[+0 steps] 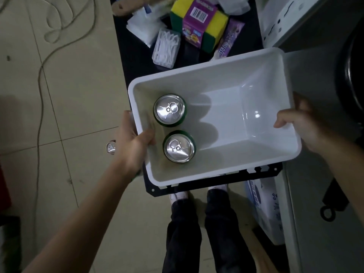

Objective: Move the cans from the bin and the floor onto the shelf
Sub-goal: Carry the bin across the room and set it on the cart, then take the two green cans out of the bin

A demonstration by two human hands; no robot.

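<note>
A white plastic bin (232,170) is held over the near end of a black shelf (212,183). Two green cans stand upright in the bin's left half: the far can (169,110) and the near can (179,147), silver tops up. My left hand (134,142) grips the bin's left rim, thumb inside by the near can. The bin's right rim sits in my right hand (303,125), fingers curled over the edge. A third can (111,147) stands on the tiled floor to the left, partly hidden behind my left hand.
The far part of the black shelf holds a yellow and purple sponge pack (199,22), a clear box of floss picks (166,48), white packets and a purple wrapper. A cable (40,79) snakes over the floor. My legs and a white carton (266,209) are below.
</note>
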